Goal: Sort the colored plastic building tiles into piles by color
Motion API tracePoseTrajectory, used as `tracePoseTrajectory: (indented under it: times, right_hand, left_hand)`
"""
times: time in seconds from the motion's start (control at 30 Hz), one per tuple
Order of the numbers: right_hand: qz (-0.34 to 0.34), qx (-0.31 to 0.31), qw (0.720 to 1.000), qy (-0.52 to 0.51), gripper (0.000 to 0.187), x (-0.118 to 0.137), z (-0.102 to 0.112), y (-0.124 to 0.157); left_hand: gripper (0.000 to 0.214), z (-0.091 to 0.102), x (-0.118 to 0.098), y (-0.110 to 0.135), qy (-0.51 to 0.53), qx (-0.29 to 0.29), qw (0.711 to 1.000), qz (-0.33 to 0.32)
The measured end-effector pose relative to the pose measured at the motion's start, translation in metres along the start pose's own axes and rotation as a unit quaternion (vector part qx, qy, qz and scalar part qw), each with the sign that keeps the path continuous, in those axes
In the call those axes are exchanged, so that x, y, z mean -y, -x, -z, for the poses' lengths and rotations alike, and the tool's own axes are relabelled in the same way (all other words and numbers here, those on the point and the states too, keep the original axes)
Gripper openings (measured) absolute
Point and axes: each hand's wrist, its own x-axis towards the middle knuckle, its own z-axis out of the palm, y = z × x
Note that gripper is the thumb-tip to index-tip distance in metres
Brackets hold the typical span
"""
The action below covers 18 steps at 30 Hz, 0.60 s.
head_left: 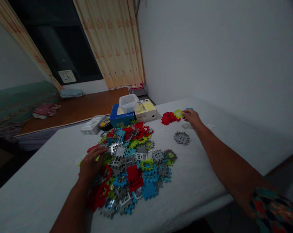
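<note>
A large heap of interlocking plastic building pieces (134, 178) in red, blue, lime green, grey and white covers the table's middle. My left hand (91, 163) rests on the heap's left side, its thumb and forefinger apart. Its fingertip reaches the edge of a white window-shaped piece (114, 148). Farther off on the right, my right hand (192, 117) has its fingers closed at the edge of a lime green toothed piece (178, 113). Red toothed pieces (168, 118) lie just left of that one. Blue pieces (190, 109) show partly behind my right hand.
Grey toothed pieces (181, 138) lie apart on the white-covered table (197, 181). Behind the heap stand a blue box (122, 119), a yellow-and-white box (145, 110), a clear plastic tub (128, 103), a white container (91, 125) and a round dark tin (105, 124). A wall (221, 58) borders the right side.
</note>
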Motion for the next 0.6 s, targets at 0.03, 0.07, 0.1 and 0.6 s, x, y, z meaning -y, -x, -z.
tracePoseTrajectory:
  times: [0.03,0.07,0.1,0.6]
  right_hand:
    - [-0.007,0.031,0.999,0.021,0.034,0.002,0.008,0.000]
    - [-0.012,0.067,0.997,0.044,0.034,0.004,0.017,0.000]
    - [-0.016,0.102,0.992,0.066,0.034,0.006,0.027,0.001]
    - [-0.083,0.190,0.968,0.142,0.047,-0.015,0.144,0.099]
  left_hand:
    - [0.026,0.000,0.000,0.000,-0.003,0.002,1.000,0.007]
    - [0.026,0.000,0.001,0.000,-0.007,0.003,1.000,0.014]
    - [0.027,0.000,0.001,0.000,-0.010,0.005,1.000,0.021]
    - [0.027,-0.003,-0.004,-0.007,0.025,0.018,1.000,0.001]
